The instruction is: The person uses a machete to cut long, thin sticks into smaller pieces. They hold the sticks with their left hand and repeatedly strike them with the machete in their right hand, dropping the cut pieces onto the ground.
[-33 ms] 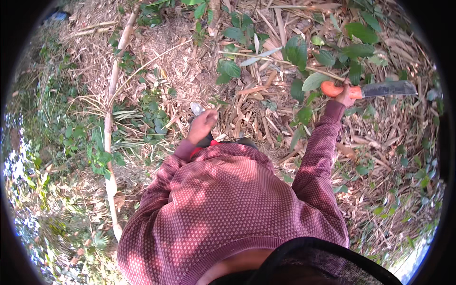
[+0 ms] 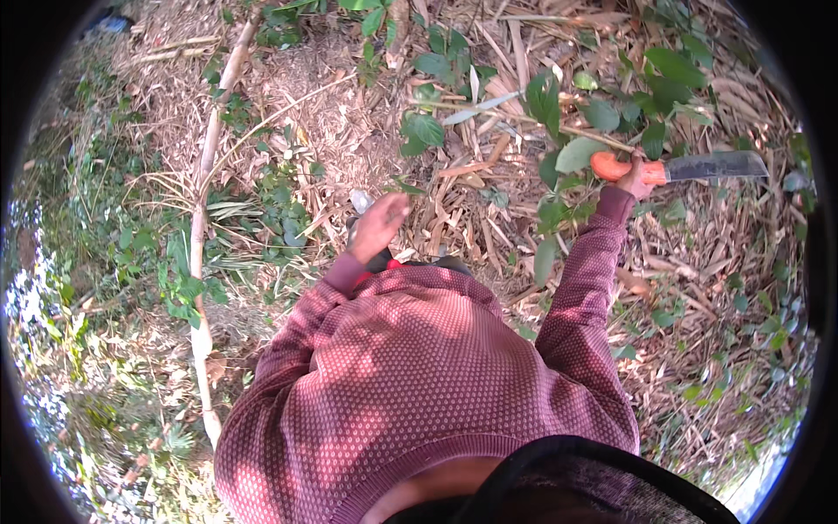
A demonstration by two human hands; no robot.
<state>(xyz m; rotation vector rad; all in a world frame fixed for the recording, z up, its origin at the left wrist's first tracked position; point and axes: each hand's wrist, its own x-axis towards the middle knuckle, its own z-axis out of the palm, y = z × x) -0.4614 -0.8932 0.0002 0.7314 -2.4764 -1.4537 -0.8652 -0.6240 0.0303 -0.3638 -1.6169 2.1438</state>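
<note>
Out to the right, my right hand (image 2: 640, 177) is closed around the orange handle of a machete (image 2: 716, 166), whose dark blade points right. A leafy stem (image 2: 559, 127) runs leftward from the fingers of that hand, its large green leaves hanging over the litter; whether the fingers grip it too is hard to tell. In front of my waist, my left hand (image 2: 381, 224) has its fingers stretched out, with nothing visible in it. A small green leaf (image 2: 407, 186) shows just beyond its fingertips.
A pale, slender trunk (image 2: 202, 183) with a side branch stands along the left. Dry leaves and stalks (image 2: 471, 214) cover the ground. Low green plants (image 2: 284, 196) grow at the left, and a thicker stem (image 2: 397, 35) rises at the far middle.
My left hand has moved slightly up and to the right, its fingers straightening. The leaves on the stem have shifted a little. My right hand keeps hold of the machete almost unmoved.
</note>
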